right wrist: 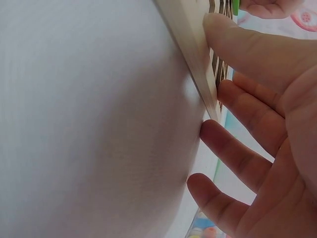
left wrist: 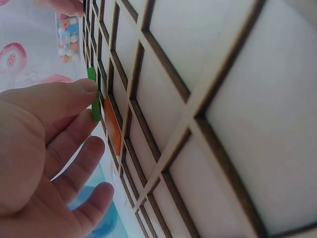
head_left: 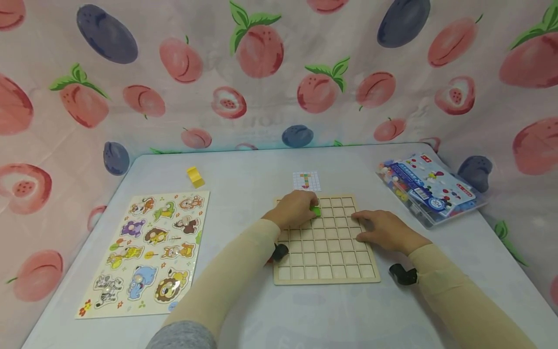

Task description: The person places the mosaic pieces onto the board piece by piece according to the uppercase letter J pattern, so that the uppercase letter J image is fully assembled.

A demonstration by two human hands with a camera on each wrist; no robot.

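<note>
A wooden grid board (head_left: 327, 272) with square cells lies flat on the white table. Over its upper left part, my left hand (head_left: 294, 209) pinches a green square tile (left wrist: 93, 94) between thumb and index finger, the tile tilted on edge just above the cells. Close by, an orange tile (left wrist: 113, 126) sits in a cell in the left wrist view; the hand hides it in the head view. At the board's right edge, my right hand (head_left: 385, 230) rests with relaxed, spread fingers, its thumb (right wrist: 233, 32) against the frame.
Behind the board lies a small gridded card (head_left: 306, 181) with a coloured pattern. An animal puzzle board (head_left: 148, 252) lies at the left, with a yellow block (head_left: 195, 177) behind it. A clear box of colourful pieces (head_left: 431, 189) stands at the back right.
</note>
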